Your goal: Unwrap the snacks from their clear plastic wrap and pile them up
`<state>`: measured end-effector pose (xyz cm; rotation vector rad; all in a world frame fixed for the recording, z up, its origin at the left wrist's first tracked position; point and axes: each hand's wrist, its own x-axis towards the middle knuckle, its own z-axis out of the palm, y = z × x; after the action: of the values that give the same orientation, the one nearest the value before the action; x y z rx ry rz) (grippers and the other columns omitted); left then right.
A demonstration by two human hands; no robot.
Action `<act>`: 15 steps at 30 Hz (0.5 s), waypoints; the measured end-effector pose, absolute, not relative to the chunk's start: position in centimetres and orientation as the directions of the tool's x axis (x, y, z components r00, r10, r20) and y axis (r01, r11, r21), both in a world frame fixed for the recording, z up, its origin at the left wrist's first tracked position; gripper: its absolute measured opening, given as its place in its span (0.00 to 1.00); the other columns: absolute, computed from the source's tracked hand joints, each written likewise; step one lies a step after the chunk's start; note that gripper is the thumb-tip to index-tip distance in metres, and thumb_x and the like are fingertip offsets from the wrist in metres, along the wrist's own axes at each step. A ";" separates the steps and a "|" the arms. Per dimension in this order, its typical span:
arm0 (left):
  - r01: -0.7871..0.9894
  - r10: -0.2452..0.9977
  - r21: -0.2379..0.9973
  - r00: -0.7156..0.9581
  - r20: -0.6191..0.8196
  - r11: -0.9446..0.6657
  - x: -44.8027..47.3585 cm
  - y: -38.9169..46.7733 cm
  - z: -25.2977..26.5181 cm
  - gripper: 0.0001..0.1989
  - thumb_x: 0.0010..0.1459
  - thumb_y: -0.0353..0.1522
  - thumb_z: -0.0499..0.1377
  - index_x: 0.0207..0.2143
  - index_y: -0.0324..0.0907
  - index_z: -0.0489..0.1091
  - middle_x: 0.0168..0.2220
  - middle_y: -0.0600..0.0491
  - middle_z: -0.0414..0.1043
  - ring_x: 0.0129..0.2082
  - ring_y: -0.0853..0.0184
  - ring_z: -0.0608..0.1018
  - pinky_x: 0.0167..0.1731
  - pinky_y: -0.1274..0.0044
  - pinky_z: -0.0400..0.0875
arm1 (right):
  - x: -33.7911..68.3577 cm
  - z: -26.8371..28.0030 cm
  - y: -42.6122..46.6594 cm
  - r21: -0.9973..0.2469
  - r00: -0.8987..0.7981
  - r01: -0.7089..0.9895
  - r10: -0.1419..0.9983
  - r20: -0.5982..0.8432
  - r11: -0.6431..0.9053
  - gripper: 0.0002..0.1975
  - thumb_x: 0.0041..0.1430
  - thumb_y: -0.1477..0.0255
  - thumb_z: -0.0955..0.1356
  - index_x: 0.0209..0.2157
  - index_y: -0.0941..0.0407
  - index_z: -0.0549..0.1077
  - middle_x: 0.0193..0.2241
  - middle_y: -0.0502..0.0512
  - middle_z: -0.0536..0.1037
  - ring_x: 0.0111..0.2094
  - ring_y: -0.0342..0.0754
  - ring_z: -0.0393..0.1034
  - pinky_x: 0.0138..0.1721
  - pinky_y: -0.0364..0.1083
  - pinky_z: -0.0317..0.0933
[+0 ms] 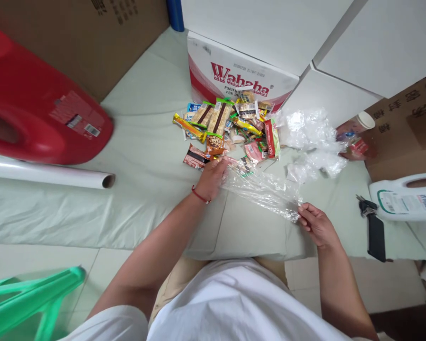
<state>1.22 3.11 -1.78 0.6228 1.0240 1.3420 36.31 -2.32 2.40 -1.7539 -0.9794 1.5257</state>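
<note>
A clear plastic bag [264,189] is stretched between my two hands above the cloth-covered table. My left hand [213,179], with a red cord at the wrist, is closed on the bag's upper left end, close to the snack pile. Pinched in the fingers of my right hand [315,222] is the lower right end. Just beyond lies a heap of wrapped snacks [220,116] in several colours. A dark red snack packet [196,157] rests beside my left hand. Crumpled clear plastic bags [307,130] are bunched to the right of the heap.
A Wahaha carton [241,78] stands behind the snacks. On the left are a red jug [46,104] and a white roll [49,174]. To the right lie a white bottle [408,199], keys with a black case [375,237] and a paper cup [357,124]. A green stool [35,303] stands below.
</note>
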 end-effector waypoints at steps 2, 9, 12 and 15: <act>-0.455 0.972 0.872 -0.055 -0.229 0.180 1.3 3.0 -2.0 0.23 0.56 0.52 0.67 0.31 0.42 0.70 0.18 0.63 0.54 0.16 0.76 0.55 0.15 0.80 0.46 | 37.0 2.4 -2.1 -0.807 0.072 0.252 0.842 -0.534 -0.533 0.24 0.45 0.53 0.81 0.29 0.56 0.73 0.20 0.45 0.66 0.21 0.38 0.54 0.20 0.39 0.47; -0.412 0.985 0.900 -0.033 -0.171 0.143 2.1 2.5 -2.1 0.27 0.56 0.57 0.65 0.32 0.41 0.76 0.17 0.61 0.55 0.15 0.76 0.55 0.16 0.80 0.44 | 32.4 4.2 0.2 -0.889 0.265 0.416 0.961 -0.081 -0.190 0.16 0.54 0.58 0.75 0.37 0.55 0.78 0.27 0.49 0.73 0.24 0.40 0.57 0.25 0.41 0.52; -0.425 0.987 0.892 0.027 -0.159 0.155 2.3 2.0 -1.5 0.31 0.56 0.61 0.62 0.33 0.40 0.78 0.16 0.60 0.56 0.14 0.75 0.55 0.16 0.79 0.44 | 26.9 4.6 1.7 -0.914 0.057 0.402 0.998 -0.039 -0.059 0.17 0.57 0.59 0.74 0.46 0.53 0.79 0.37 0.52 0.78 0.24 0.40 0.58 0.25 0.42 0.54; -0.473 0.976 0.854 0.109 -0.186 0.216 2.5 1.7 -0.9 0.36 0.56 0.65 0.57 0.34 0.39 0.78 0.16 0.59 0.57 0.14 0.75 0.54 0.15 0.78 0.40 | 22.3 3.9 3.6 -0.920 -0.154 0.383 0.988 0.021 0.079 0.23 0.56 0.62 0.75 0.54 0.50 0.76 0.52 0.55 0.77 0.24 0.38 0.60 0.28 0.42 0.59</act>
<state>2.49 1.75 -0.91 0.7189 0.8871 1.2129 22.29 3.60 3.87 -1.3832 -1.6386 1.0631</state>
